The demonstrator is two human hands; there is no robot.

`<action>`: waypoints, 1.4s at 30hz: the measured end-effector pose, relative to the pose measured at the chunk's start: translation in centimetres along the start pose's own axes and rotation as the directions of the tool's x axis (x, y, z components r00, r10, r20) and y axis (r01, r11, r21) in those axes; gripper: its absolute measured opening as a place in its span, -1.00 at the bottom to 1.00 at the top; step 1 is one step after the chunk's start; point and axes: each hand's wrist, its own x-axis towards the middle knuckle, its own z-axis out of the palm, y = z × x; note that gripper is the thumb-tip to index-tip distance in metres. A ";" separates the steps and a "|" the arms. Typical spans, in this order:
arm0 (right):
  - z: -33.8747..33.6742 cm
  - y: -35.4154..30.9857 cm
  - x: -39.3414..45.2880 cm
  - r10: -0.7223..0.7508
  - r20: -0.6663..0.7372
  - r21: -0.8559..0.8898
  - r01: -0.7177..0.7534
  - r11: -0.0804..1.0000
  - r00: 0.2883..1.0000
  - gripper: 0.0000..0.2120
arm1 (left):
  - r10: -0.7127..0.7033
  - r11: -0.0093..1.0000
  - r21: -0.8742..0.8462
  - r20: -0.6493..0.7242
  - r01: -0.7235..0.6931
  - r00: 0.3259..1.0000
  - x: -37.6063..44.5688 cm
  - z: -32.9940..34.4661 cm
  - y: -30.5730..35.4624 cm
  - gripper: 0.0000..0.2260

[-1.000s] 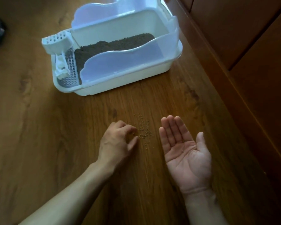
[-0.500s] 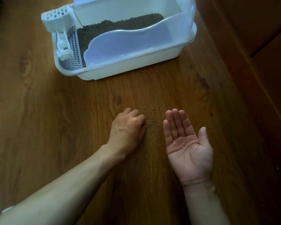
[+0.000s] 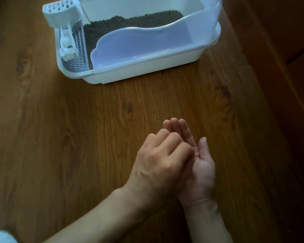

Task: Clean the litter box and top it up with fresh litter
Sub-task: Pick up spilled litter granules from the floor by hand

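A white litter box with a translucent high rim stands on the wooden floor at the top, holding dark litter. A white slotted scoop hangs at its left end. A few spilled litter grains lie on the floor in front of the box. My right hand is held palm up and flat just behind them. My left hand lies over that palm, fingers curled down onto it. What the fingertips pinch is hidden.
A grey grille sits inside the box's left end beside the scoop. Dark wooden cabinet fronts run along the right side. Wood-grain floor stretches to the left and front.
My left hand left the grains on the floor and moved right, onto my right palm. Fewer grains lie on the floor than before. The view has moved closer.
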 end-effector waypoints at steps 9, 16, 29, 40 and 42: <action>-1.2 -1.5 1.1 -0.048 0.030 0.050 0.046 0.998 0.998 -0.38 | -0.185 0.954 -0.256 -0.087 0.157 0.979 0.9 -2.4 -3.5 -0.91; -1.4 -2.2 0.9 -0.082 0.098 0.062 0.076 0.995 0.992 -0.40 | -0.427 0.894 -0.066 0.174 0.443 0.887 -0.4 0.2 -10.5 -0.74; -1.8 -1.7 0.1 -0.092 0.126 0.063 0.084 0.994 0.988 -0.39 | -0.236 0.969 0.134 0.231 0.209 0.944 0.3 1.5 -9.6 -0.81; -2.0 -1.5 0.6 -0.096 0.117 0.016 0.095 0.995 0.988 -0.39 | -0.191 0.973 -0.135 0.003 0.189 0.982 0.4 0.0 -5.3 -0.84; -1.9 -1.2 0.6 -0.074 0.120 0.029 0.071 0.997 0.990 -0.40 | -0.124 0.976 -0.186 -0.025 0.117 0.992 0.3 -0.7 -2.8 -0.83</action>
